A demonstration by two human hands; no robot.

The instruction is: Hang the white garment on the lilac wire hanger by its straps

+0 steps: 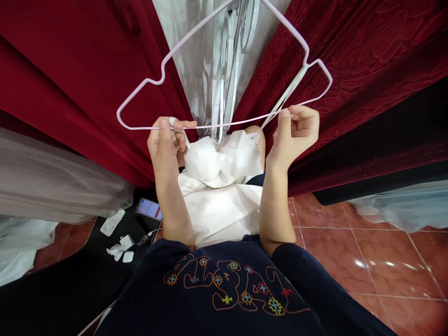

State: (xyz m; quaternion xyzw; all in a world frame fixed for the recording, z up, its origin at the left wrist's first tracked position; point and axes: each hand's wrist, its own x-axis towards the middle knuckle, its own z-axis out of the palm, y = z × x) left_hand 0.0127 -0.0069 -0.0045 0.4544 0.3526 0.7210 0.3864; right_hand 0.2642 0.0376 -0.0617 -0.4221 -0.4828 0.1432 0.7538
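A pale lilac wire hanger (pixel 140 88) hangs in front of me, its lower bar running across at hand height. My left hand (pixel 164 140) pinches a white strap of a white garment (pixel 224 186) against the hanger's lower bar. My right hand (pixel 296 128) grips the other white strap (pixel 290 88), which runs up to the notch at the hanger's right shoulder. The garment droops between my forearms, down toward my dark blue embroidered top.
Dark red velvet curtains (pixel 70 60) hang on both sides, with clear plastic-covered clothing (pixel 217 56) between them. Grey and white tulle (pixel 42 186) lies at left, pale fabric (pixel 402 205) at right. A phone (pixel 151 208), a charger and small white items sit on black cloth over red floor tiles (pixel 367 261).
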